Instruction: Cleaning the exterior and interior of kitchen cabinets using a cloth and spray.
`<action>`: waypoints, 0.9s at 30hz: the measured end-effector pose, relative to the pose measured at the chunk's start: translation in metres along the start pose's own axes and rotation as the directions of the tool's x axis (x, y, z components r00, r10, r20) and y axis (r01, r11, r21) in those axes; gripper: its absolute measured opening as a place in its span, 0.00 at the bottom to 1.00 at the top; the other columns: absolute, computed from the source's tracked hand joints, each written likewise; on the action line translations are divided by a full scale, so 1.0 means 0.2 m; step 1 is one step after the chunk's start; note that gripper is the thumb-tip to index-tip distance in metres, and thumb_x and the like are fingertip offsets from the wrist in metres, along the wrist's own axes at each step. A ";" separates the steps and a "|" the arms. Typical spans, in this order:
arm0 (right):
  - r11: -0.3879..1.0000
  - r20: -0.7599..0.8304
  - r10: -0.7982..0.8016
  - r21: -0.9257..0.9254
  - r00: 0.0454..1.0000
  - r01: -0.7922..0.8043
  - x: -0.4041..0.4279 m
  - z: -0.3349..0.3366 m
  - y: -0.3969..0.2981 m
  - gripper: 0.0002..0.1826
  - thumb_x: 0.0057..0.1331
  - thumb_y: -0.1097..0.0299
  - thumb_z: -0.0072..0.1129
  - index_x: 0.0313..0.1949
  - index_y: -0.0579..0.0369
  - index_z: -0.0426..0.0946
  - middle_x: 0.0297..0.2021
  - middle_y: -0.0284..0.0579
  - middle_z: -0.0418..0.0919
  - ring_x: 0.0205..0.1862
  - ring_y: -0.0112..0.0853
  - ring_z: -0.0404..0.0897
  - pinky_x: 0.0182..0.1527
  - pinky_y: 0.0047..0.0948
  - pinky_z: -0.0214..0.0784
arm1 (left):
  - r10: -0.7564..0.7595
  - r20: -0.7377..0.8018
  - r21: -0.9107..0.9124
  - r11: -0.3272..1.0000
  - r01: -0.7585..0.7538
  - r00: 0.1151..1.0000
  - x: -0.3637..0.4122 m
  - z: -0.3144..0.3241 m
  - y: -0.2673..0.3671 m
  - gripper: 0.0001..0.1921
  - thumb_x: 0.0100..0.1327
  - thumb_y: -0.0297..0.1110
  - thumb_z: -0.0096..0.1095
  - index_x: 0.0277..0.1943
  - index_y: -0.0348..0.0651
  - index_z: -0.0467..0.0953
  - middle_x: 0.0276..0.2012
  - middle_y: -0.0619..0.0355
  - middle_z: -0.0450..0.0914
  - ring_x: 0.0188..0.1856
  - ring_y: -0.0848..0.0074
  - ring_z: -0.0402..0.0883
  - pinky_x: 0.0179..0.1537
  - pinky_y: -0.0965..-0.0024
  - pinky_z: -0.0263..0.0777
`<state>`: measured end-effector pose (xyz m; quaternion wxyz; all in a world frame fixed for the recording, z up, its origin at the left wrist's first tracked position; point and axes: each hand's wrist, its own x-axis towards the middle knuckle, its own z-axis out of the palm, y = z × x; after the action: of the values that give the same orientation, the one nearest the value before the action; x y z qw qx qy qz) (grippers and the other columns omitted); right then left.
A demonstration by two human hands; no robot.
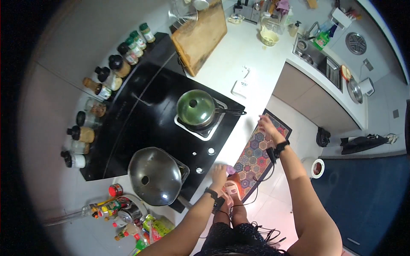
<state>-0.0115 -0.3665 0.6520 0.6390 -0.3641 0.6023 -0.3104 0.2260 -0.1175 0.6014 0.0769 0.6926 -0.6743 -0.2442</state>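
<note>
My left hand [219,176] is at the front edge of the counter beside the black gas hob [153,128], with a small purple cloth [230,170] held at its fingers. My right hand [266,125] is raised over the floor mat [256,153], fingers apart, holding nothing. Nearest to it is the black handle of a saucepan [195,108] with a glass lid, which stands on the right burner. A lidded wok [155,176] sits on the left burner, its handle pointing towards my left forearm. A white spray bottle [241,88] lies on the counter beyond the saucepan.
Spice jars [119,65] line the hob's back edge. A wooden chopping board [201,36] leans at the back, near a yellow colander [269,37]. Sauce bottles [112,204] crowd the left corner. The sink [312,57] is on the far right. Cables hang from my wrists.
</note>
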 end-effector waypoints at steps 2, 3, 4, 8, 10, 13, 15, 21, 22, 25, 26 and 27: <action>0.980 0.063 -0.055 -0.187 0.997 0.065 0.14 0.09 -0.12 0.24 0.61 0.71 0.47 0.57 0.48 0.60 0.36 0.42 0.73 0.36 0.28 0.70 0.35 0.27 0.65 | 0.089 -0.171 0.066 0.995 -0.079 0.981 0.06 0.07 -0.08 0.12 0.55 0.27 0.48 0.43 0.48 0.73 0.41 0.56 0.71 0.49 0.63 0.68 0.52 0.60 0.58; 0.959 0.066 -0.041 -0.276 0.997 0.058 0.19 0.18 -0.18 0.25 0.60 0.71 0.48 0.58 0.49 0.60 0.37 0.44 0.74 0.38 0.29 0.70 0.36 0.28 0.66 | 0.117 -0.228 0.085 0.991 -0.100 0.967 0.08 0.12 -0.13 0.11 0.55 0.27 0.48 0.42 0.48 0.73 0.40 0.58 0.71 0.48 0.64 0.69 0.51 0.61 0.59; 0.952 0.046 -0.082 -0.291 0.996 0.092 0.29 0.15 -0.17 0.26 0.60 0.72 0.48 0.59 0.48 0.60 0.38 0.46 0.74 0.38 0.30 0.70 0.37 0.27 0.66 | 0.155 -0.236 0.066 0.987 -0.143 0.959 0.12 0.14 -0.13 0.11 0.55 0.28 0.49 0.42 0.48 0.73 0.40 0.59 0.71 0.48 0.65 0.69 0.51 0.61 0.59; 0.883 0.013 -0.200 -0.431 0.980 0.186 0.64 0.10 -0.13 0.28 0.59 0.71 0.51 0.60 0.45 0.59 0.37 0.49 0.74 0.33 0.31 0.70 0.36 0.28 0.66 | 0.246 -0.251 0.092 0.969 -0.230 0.936 0.16 0.19 -0.12 0.14 0.51 0.38 0.58 0.41 0.49 0.70 0.41 0.61 0.71 0.48 0.68 0.69 0.49 0.61 0.60; 0.894 0.055 -0.091 -0.435 0.994 0.106 0.79 0.22 -0.20 0.29 0.59 0.69 0.52 0.61 0.44 0.58 0.43 0.55 0.72 0.46 0.40 0.72 0.48 0.33 0.65 | 0.222 -0.305 0.122 0.974 -0.193 0.926 0.14 0.21 -0.19 0.14 0.47 0.40 0.62 0.38 0.51 0.72 0.39 0.63 0.72 0.44 0.70 0.71 0.45 0.62 0.61; 0.569 0.100 -0.525 -0.697 0.845 0.436 1.07 0.13 -0.21 0.28 0.61 0.58 0.52 0.61 0.35 0.60 0.54 0.64 0.64 0.57 0.49 0.65 0.56 0.40 0.61 | 0.253 -0.338 0.077 0.967 -0.241 0.906 0.16 0.22 -0.13 0.12 0.48 0.39 0.62 0.36 0.53 0.73 0.37 0.65 0.73 0.41 0.70 0.72 0.41 0.62 0.63; 0.340 0.054 -0.547 -0.897 0.835 0.281 1.13 0.29 -0.20 0.27 0.62 0.50 0.49 0.61 0.27 0.61 0.61 0.61 0.54 0.61 0.56 0.57 0.58 0.51 0.58 | 0.210 -0.289 0.024 0.977 -0.212 0.934 0.14 0.28 -0.19 0.11 0.49 0.39 0.62 0.36 0.53 0.72 0.38 0.64 0.73 0.41 0.70 0.73 0.41 0.61 0.64; 0.246 0.048 -0.450 -0.953 0.891 0.176 1.15 0.42 -0.24 0.24 0.63 0.47 0.46 0.59 0.28 0.65 0.66 0.50 0.48 0.64 0.64 0.45 0.57 0.69 0.47 | 0.185 -0.195 0.042 0.983 -0.180 0.963 0.12 0.26 -0.17 0.12 0.52 0.37 0.58 0.41 0.50 0.73 0.44 0.62 0.73 0.48 0.70 0.70 0.48 0.60 0.60; 0.251 0.008 -0.454 -0.958 0.891 0.137 1.14 0.42 -0.23 0.22 0.62 0.49 0.46 0.56 0.32 0.67 0.63 0.51 0.52 0.63 0.67 0.45 0.57 0.69 0.46 | 0.183 -0.204 0.043 0.983 -0.177 0.962 0.12 0.27 -0.18 0.12 0.53 0.37 0.57 0.42 0.50 0.73 0.44 0.62 0.73 0.49 0.70 0.70 0.48 0.60 0.60; 0.242 -0.081 -0.471 -0.970 0.878 0.041 1.10 0.39 -0.20 0.23 0.59 0.50 0.51 0.53 0.41 0.69 0.57 0.54 0.58 0.59 0.67 0.51 0.55 0.67 0.49 | 0.180 -0.206 0.036 0.984 -0.176 0.962 0.12 0.28 -0.19 0.12 0.54 0.38 0.56 0.42 0.50 0.73 0.44 0.62 0.72 0.49 0.70 0.70 0.48 0.59 0.60; 0.232 -0.128 -0.480 -0.973 0.868 -0.016 1.08 0.37 -0.20 0.26 0.56 0.50 0.54 0.51 0.46 0.69 0.54 0.55 0.61 0.55 0.63 0.57 0.53 0.65 0.53 | 0.177 -0.197 0.029 0.984 -0.175 0.964 0.12 0.29 -0.19 0.12 0.54 0.38 0.56 0.43 0.50 0.73 0.44 0.62 0.72 0.49 0.70 0.70 0.48 0.59 0.60; 0.221 -0.176 -0.488 -0.972 0.855 -0.074 1.07 0.35 -0.19 0.29 0.53 0.49 0.58 0.50 0.52 0.68 0.51 0.57 0.64 0.51 0.60 0.63 0.50 0.62 0.56 | 0.177 -0.199 0.028 0.984 -0.175 0.964 0.12 0.29 -0.19 0.12 0.54 0.38 0.56 0.43 0.50 0.73 0.44 0.62 0.72 0.49 0.70 0.70 0.48 0.59 0.60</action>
<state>0.0769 -0.5594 0.5692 0.0735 -0.6725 0.7355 -0.0377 0.2336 -0.1243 0.5296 0.1624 0.6516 -0.7231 -0.1622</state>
